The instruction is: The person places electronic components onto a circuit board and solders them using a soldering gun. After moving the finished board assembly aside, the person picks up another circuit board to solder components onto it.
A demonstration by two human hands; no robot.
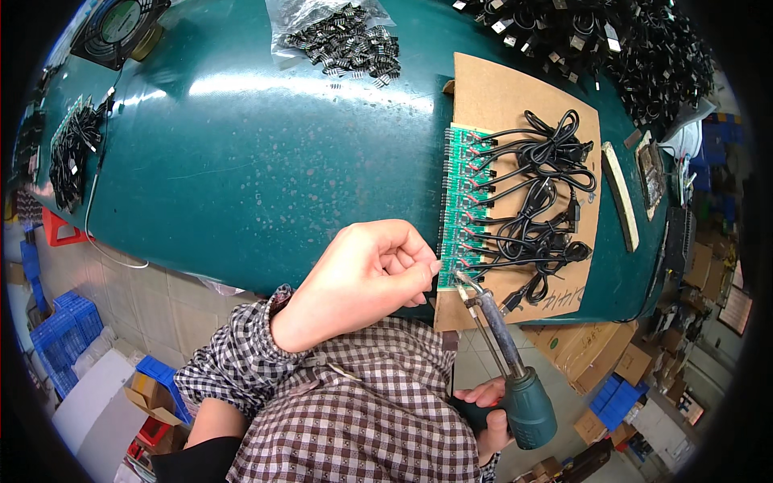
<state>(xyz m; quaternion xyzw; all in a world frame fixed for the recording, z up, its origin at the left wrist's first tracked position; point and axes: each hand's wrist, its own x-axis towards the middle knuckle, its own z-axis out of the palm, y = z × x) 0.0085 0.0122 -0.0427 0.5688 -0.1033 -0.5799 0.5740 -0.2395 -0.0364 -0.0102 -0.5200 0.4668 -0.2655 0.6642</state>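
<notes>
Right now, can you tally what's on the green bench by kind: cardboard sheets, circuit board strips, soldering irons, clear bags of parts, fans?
Brown cardboard sheet: 1
Green circuit board strip with black cables: 1
Green-handled soldering iron, in the right hand: 1
Clear plastic bag of black parts: 1
Black square fan: 1
Total: 5
</notes>
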